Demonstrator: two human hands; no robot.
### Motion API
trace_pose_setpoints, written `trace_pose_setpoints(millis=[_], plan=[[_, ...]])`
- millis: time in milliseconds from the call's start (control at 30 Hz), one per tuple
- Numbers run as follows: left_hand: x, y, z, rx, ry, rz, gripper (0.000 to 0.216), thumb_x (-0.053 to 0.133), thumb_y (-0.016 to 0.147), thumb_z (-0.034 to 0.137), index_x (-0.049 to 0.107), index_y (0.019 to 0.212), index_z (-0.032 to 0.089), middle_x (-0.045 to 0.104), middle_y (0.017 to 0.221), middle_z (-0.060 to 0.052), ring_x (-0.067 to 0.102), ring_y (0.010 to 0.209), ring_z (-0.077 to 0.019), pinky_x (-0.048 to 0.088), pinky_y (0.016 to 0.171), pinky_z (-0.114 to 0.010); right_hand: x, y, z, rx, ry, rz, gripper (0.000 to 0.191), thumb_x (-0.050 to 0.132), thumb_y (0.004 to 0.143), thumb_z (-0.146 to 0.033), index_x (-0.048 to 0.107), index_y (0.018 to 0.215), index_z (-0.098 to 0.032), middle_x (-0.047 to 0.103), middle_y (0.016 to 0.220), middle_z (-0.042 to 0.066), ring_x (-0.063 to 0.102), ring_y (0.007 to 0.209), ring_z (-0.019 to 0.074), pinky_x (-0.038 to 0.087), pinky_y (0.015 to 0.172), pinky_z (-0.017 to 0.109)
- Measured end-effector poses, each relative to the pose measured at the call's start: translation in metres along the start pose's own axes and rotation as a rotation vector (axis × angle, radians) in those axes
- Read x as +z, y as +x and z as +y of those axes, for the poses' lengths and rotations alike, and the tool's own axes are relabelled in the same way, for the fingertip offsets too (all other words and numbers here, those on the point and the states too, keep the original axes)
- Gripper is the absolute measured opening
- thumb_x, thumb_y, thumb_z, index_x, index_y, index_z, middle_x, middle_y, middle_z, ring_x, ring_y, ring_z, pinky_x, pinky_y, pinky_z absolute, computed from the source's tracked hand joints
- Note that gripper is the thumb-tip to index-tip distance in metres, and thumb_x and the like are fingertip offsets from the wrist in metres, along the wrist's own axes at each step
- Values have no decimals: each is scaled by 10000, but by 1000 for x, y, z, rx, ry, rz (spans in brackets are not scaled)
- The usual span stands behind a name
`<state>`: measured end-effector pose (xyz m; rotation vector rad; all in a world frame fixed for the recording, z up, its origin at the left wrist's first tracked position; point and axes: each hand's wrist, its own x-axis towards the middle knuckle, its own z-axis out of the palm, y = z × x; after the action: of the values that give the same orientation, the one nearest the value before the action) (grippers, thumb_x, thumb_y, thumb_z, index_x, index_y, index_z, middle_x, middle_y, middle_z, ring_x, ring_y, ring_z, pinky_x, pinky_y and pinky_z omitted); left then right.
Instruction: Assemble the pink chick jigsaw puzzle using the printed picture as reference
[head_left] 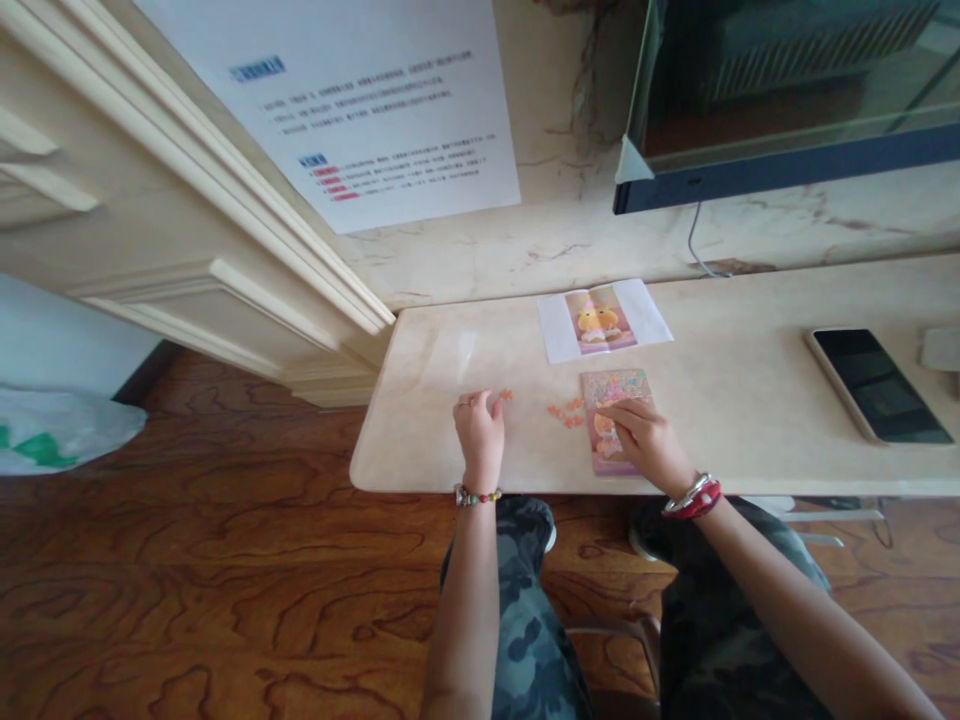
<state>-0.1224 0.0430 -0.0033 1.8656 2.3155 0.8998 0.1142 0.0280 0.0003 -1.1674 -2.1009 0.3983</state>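
A small jigsaw puzzle (pixel 597 462) in pink and orange lies near the table's front edge. My right hand (pixel 651 440) is over it, thumb and fingers pinched together at its left part; whatever is between the fingertips is too small to make out. Several loose orange puzzle pieces (pixel 574 421) lie just left of the puzzle. Farther left, my left hand (pixel 480 435) rests on the table with its fingers curled. Another orange puzzle piece (pixel 507 395) is right beside its thumb; I cannot tell whether the hand holds anything.
Behind the puzzle lies a creased paper (pixel 556 330) with a printed yellow cartoon picture. A phone (pixel 874 385) rests at the right of the pale table (pixel 427 370). A printed sheet (pixel 390 110) and a dark screen (pixel 787 90) are on the wall.
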Motion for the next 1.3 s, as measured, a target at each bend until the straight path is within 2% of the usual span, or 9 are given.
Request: trace_pose_setpoints(millis=[100,200,400,467,600,700,800,1033,1300], plan=[[3,9,0,32,83,-99,140,491,761,249,575,804,146,582,784,-87,533,787,-206,412,731,-345,12,7,-9,-18,19,-71,281,385,777,-95,599,939,-176,595,889,67,531,827,169,452,740,309],[6,12,5,42,85,-119,84,492,752,196,552,783,146,585,768,-80,533,776,-197,410,705,-319,18,9,-14,-2,44,-90,275,389,779,-103,606,928,-183,601,893,67,540,835,165,450,744,300],[-5,-2,23,53,-218,-200,80,481,771,242,508,744,171,584,705,-27,549,680,-141,416,634,-251,7,-7,-10,165,161,-44,218,428,797,-208,611,913,-186,622,855,59,571,781,150,464,688,270],[-10,-13,37,92,-395,-306,72,489,768,248,505,747,180,597,732,-9,561,695,-118,424,653,-226,3,-16,-9,260,217,-17,217,466,785,-274,608,923,-188,629,855,57,579,767,151,470,670,266],[-14,-39,68,270,-604,-618,68,463,782,219,527,782,197,620,780,9,573,734,-98,431,684,-200,-5,-32,-13,419,331,2,246,525,743,-358,616,883,-178,640,790,52,585,661,141,480,600,259],[-9,-52,82,302,-658,-694,58,475,776,202,526,802,197,625,788,6,578,727,-98,438,684,-200,-9,-41,-16,503,419,4,245,549,721,-377,620,827,-168,645,741,49,587,626,141,484,574,258],[-3,-56,87,302,-630,-655,51,482,775,203,513,815,194,618,764,1,575,707,-105,445,675,-213,-13,-45,-12,566,491,7,270,562,703,-392,622,823,-158,647,717,53,589,605,143,482,537,250],[7,-55,78,389,-232,-301,114,463,774,141,518,861,190,568,886,-55,504,891,-177,401,818,-356,-20,-43,18,713,430,51,318,557,689,-380,620,902,-152,658,683,54,594,541,144,467,483,241],[14,-62,74,406,-105,-307,221,473,792,234,542,1002,251,539,1044,-56,429,1047,-206,357,838,-373,-25,-44,35,684,330,-16,263,562,676,-362,639,827,-161,664,692,48,610,601,163,468,506,250]])
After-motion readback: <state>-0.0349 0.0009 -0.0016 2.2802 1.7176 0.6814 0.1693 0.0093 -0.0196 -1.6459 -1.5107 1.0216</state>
